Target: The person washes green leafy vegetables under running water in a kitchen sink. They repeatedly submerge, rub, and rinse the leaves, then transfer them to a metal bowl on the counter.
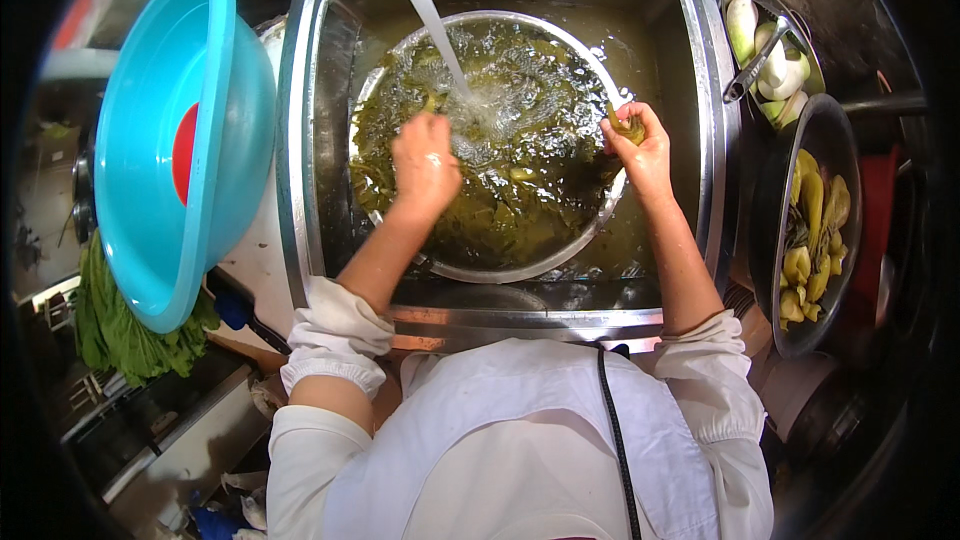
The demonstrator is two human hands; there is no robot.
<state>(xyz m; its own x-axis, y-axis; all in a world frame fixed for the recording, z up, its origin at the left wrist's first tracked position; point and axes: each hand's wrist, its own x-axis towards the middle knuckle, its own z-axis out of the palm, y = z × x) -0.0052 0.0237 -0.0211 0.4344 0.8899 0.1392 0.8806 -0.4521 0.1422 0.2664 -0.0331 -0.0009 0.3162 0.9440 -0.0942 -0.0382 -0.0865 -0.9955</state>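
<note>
A round metal basin [543, 272] sits in the sink's murky water, full of dark, wet leafy greens [520, 205]. Above its left half is my left hand [427, 162], slightly blurred, its fingers curled together around a bit of yellowish-green leaf at their tips. My right hand [645, 152] is at the basin's right rim, with thumb and fingers closed on a folded yellow-green leaf stalk [628, 128]. A stream of water [430, 20] falls from above into the basin between my hands, rippling the surface and hiding some of the leaves.
The steel sink [708, 140] surrounds the basin. On the left, a large turquoise tub [225, 140] stands tilted beside fresh green leaves [135, 325]. At right are a dark bowl [770, 240] of yellow-green vegetables and a container of pale vegetables [782, 70] with a metal-handled utensil [757, 60].
</note>
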